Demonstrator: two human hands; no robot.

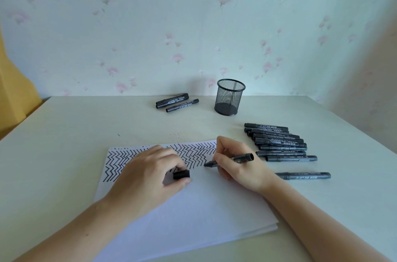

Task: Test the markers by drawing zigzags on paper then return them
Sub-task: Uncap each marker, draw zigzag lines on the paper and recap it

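Two hands work over a white sheet of paper lying on the pale table at lower centre of the frame. The right hand grips an uncapped black marker, its tip touching the paper just right of the zigzag rows that fill the sheet's upper part. The left hand rests on the paper, its thumb and fingers pinching the black cap. To the right of the right hand, a pile of capped markers lies on the table, with one single marker lower down. Three more markers lie at upper centre, left of the black mesh cup.
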